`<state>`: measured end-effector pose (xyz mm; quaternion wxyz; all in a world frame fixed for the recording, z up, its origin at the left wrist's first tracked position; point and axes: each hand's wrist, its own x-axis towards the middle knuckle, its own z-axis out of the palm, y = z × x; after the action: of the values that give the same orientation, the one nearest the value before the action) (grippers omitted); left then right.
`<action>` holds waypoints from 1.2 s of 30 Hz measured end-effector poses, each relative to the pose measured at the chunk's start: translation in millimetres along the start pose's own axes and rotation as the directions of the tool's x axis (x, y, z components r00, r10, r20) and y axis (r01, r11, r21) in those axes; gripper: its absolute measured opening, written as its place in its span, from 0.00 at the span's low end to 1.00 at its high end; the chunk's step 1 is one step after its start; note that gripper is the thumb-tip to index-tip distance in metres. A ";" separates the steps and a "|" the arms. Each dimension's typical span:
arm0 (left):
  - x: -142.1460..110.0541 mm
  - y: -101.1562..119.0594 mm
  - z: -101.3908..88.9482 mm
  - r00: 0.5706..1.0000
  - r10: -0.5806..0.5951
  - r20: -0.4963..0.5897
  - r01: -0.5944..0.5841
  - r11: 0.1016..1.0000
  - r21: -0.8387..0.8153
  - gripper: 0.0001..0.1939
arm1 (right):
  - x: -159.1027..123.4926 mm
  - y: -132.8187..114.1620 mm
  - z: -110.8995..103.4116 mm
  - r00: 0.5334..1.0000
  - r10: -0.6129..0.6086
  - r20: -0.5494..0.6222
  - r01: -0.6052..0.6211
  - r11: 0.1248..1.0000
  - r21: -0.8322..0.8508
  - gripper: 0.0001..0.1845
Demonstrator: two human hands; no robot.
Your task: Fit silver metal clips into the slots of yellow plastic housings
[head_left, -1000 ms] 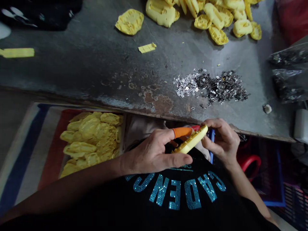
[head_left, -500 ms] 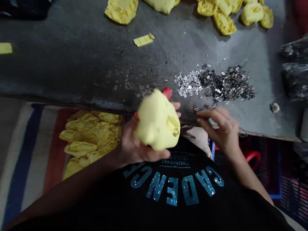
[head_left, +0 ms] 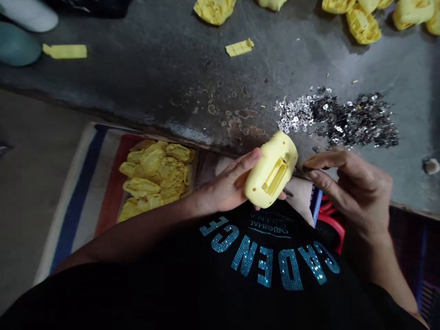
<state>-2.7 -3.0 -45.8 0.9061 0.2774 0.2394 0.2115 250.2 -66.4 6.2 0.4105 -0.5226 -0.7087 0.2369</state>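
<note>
My left hand grips a pale yellow plastic shell, tilted, with a small rectangular slot facing up. It is held just below the front edge of the dark metal table. My right hand is beside the shell on its right, with thumb and fingertips pinched together close to the shell's upper end; what they hold is too small to make out. A heap of small shiny metal pieces lies on the table just above my right hand.
A striped bag on the floor at the left holds several yellow shells. More yellow shells lie along the table's far edge, with two flat yellow strips. A red and blue object sits under my right hand.
My left hand turned the yellow shell from edge-on to slot-up. My right hand reached up to the metal pieces, then came back pinched beside the shell. The view shifted left.
</note>
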 end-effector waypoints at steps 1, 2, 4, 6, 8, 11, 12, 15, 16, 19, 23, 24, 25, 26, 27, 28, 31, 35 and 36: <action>0.7 -1.8 1.2 0.999 -0.018 0.028 0.018 1.000 -0.019 0.42 | 0.4 -5.1 -1.3 1.000 -0.025 0.009 0.025 0.999 0.029 0.14; 1.2 -3.5 2.7 0.998 -0.032 0.049 0.034 0.999 -0.032 0.43 | 0.9 -8.5 -1.9 0.998 -0.060 0.016 0.060 0.998 0.020 0.14; 1.8 -5.9 6.0 0.995 -0.053 0.087 0.057 0.998 -0.040 0.43 | 2.0 -11.3 -2.3 0.992 -0.122 0.032 0.124 0.991 -0.057 0.13; 1.7 -7.5 9.8 0.991 -0.062 0.122 0.067 0.997 -0.036 0.44 | 2.1 -11.3 -3.0 0.987 -0.149 0.055 0.155 0.980 -0.127 0.09; 1.1 -8.3 13.6 0.988 -0.072 0.140 0.077 0.997 -0.030 0.44 | 0.8 -10.8 -5.0 0.987 -0.143 0.074 0.153 0.976 -0.152 0.06; -0.6 -8.7 18.5 0.987 -0.097 0.129 0.103 0.994 -0.037 0.41 | -1.7 -10.2 -10.0 0.986 -0.127 0.104 0.141 0.980 -0.139 0.04; -1.3 -8.7 19.9 0.986 -0.108 0.124 0.114 0.993 -0.042 0.40 | -2.1 -10.0 -12.0 0.987 -0.120 0.112 0.134 0.982 -0.130 0.04; -3.7 -9.0 24.1 0.986 -0.131 0.101 0.137 0.989 -0.055 0.37 | -2.0 -10.2 -17.1 0.989 -0.088 0.120 0.102 0.988 -0.115 0.04; -4.3 -9.1 25.3 0.987 -0.133 0.095 0.139 0.989 -0.059 0.37 | -1.7 -10.7 -18.3 0.990 -0.080 0.118 0.094 0.989 -0.113 0.04; -5.4 -9.5 28.6 0.989 -0.126 0.074 0.132 0.988 -0.079 0.33 | -0.9 -13.8 -20.1 0.990 -0.064 0.125 0.079 0.990 -0.118 0.05; -4.1 -9.5 31.3 0.988 -0.129 0.085 0.136 0.987 -0.087 0.31 | -2.2 -18.2 -19.9 0.985 -0.079 0.152 0.101 0.984 -0.149 0.05; -3.3 -9.7 31.6 0.988 -0.128 0.091 0.136 0.986 -0.092 0.31 | -2.8 -18.8 -19.9 0.983 -0.091 0.157 0.116 0.980 -0.160 0.05; -2.5 -9.9 31.8 0.988 -0.123 0.097 0.132 0.986 -0.101 0.31 | -3.4 -19.1 -19.8 0.982 -0.103 0.161 0.130 0.976 -0.172 0.06; -1.6 -10.2 31.8 0.988 -0.117 0.104 0.128 0.986 -0.108 0.31 | -3.9 -19.2 -19.8 0.980 -0.114 0.163 0.144 0.972 -0.187 0.07; -0.8 -10.6 31.7 0.988 -0.111 0.108 0.123 0.986 -0.113 0.32 | -4.2 -19.2 -19.7 0.979 -0.122 0.165 0.155 0.967 -0.204 0.09; -0.1 -11.0 31.6 0.988 -0.106 0.113 0.118 0.987 -0.112 0.32 | -4.4 -19.1 -19.7 0.977 -0.132 0.168 0.168 0.961 -0.220 0.11; 1.3 -11.9 30.8 0.989 -0.102 0.106 0.110 0.991 -0.072 0.35 | -4.1 -20.1 -19.0 0.970 -0.159 0.182 0.203 0.944 -0.260 0.12; 1.3 -12.1 30.4 0.992 -0.098 0.076 0.098 0.995 -0.006 0.39 | -3.7 -25.1 -16.9 0.957 -0.189 0.218 0.260 0.895 -0.362 0.13; 1.2 -12.1 30.3 0.993 -0.097 0.073 0.098 0.995 -0.005 0.39 | -3.7 -26.5 -16.2 0.953 -0.197 0.230 0.276 0.879 -0.390 0.13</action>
<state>18.0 -23.7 -31.3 0.9247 0.2690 0.2184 0.1578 249.6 -80.4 34.1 0.2482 -0.4832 -0.8362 0.0748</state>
